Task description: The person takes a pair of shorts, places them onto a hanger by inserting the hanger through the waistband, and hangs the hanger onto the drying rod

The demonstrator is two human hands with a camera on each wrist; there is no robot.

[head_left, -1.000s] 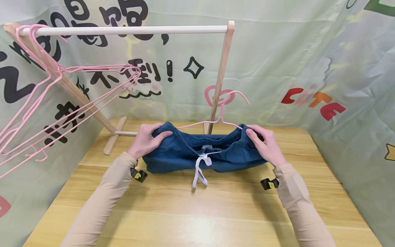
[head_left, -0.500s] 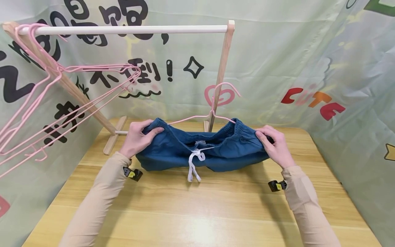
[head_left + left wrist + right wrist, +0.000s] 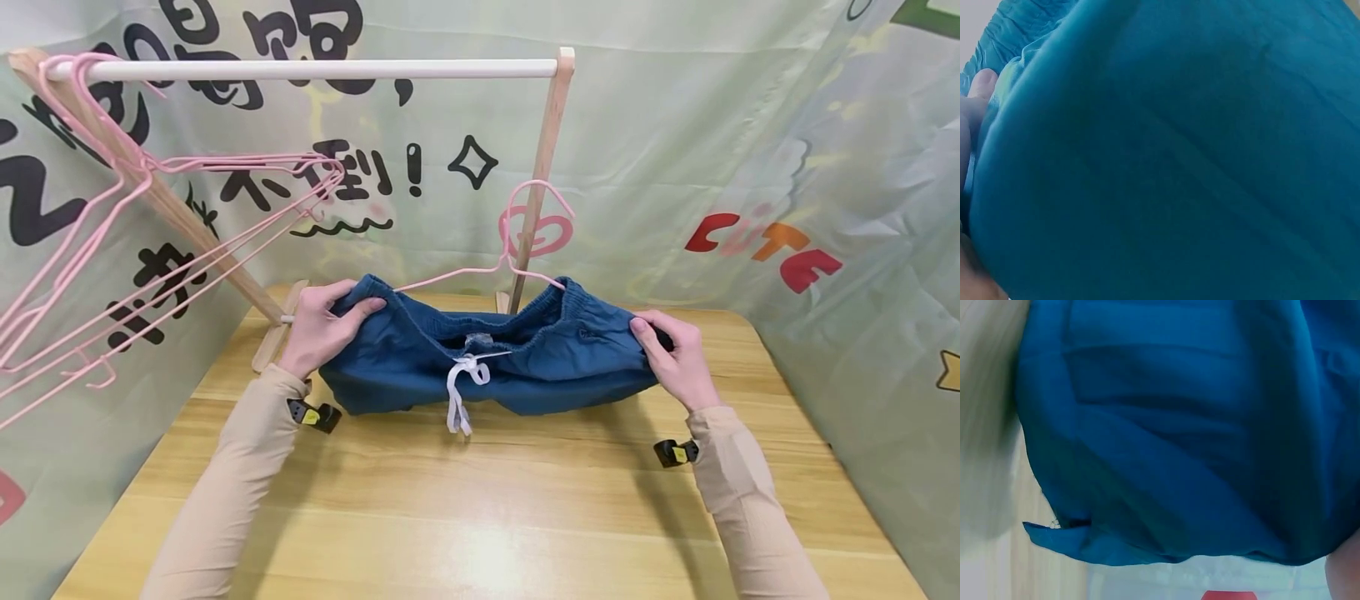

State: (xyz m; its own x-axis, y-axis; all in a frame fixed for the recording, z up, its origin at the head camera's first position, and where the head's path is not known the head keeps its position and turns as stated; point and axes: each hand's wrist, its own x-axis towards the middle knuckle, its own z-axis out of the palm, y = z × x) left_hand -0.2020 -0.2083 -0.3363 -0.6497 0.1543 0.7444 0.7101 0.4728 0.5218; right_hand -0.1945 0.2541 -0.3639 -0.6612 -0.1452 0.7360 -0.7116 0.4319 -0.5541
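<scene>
Blue drawstring shorts (image 3: 480, 375) hang low over the table between both hands, waistband up, with a white drawstring (image 3: 467, 375) tied in a bow at the front. Inside the waistband sits a pink hanger (image 3: 457, 273); its hook and upper shoulders show, and the rest is hidden in the cloth. At the left end of the waistband, my left hand (image 3: 322, 327) pinches the fabric between thumb and fingers. Lower down on the opposite side, my right hand (image 3: 675, 354) grips the shorts' side. Blue cloth (image 3: 1166, 156) fills most of the left wrist view.
A rack with a white rail (image 3: 322, 69) and wooden posts (image 3: 543, 158) stands behind on the wooden table (image 3: 480, 517). Several pink hangers (image 3: 135, 171) hang at its left end. Printed fabric (image 3: 675, 125) walls the back and sides.
The shorts and hanger have shifted left and slightly up. My left hand moved left with them; my right hand slid outward from the waistband to the shorts' right side.
</scene>
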